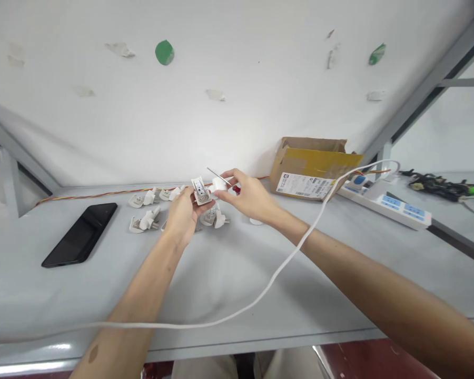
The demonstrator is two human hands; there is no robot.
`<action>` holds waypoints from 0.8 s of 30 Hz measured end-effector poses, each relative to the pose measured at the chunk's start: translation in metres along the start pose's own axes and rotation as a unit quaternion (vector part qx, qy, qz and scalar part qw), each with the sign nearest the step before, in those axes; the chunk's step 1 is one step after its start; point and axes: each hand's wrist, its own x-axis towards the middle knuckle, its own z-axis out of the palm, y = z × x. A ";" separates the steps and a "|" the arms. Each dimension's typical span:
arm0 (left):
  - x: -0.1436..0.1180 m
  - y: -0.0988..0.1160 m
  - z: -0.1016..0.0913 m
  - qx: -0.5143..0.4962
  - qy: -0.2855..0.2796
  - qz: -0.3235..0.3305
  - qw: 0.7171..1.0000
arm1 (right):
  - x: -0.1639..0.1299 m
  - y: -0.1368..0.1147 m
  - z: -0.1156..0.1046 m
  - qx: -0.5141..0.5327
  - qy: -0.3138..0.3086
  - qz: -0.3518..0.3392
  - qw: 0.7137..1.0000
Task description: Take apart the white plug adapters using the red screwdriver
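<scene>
Left hand: your left hand (184,213) is raised over the grey table (229,273), fingers closed round a white plug half (200,190).
Plug half: held up off the table, long axis running up and slightly left, its open inner face turned towards you; small dark marks show on that face.
Right hand: your right hand (249,197) pinches a small white cap piece (220,184) between thumb and fingertips, just right of the plug half and nearly touching it.
Screwdriver: a thin metal shaft (218,176) lies across the cap piece, pointing up-left; a bit of red handle (236,188) shows in the same hand.
On the table below: more white plug parts (145,221) lie scattered beneath and left of your hands.
White cable (260,292): it loops across your right forearm towards the power strip (395,206) at right.
Left side: black phone (81,234) lying flat, well apart from the hands.
Back: cardboard box (312,168) against the wall; red-yellow wire (102,193) along the table's rear edge.
</scene>
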 end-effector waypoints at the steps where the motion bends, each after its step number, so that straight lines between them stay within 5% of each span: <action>1: 0.000 0.000 0.001 -0.003 0.001 -0.004 1.000 | -0.001 -0.005 0.001 0.000 -0.008 -0.020 1.000; 7: 0.001 -0.003 -0.002 -0.002 -0.008 0.002 1.000 | -0.004 -0.020 0.012 -0.071 -0.022 -0.085 0.994; 24: 0.006 -0.006 0.000 -0.026 0.005 0.016 1.000 | -0.005 -0.026 0.025 -0.193 -0.039 -0.074 0.978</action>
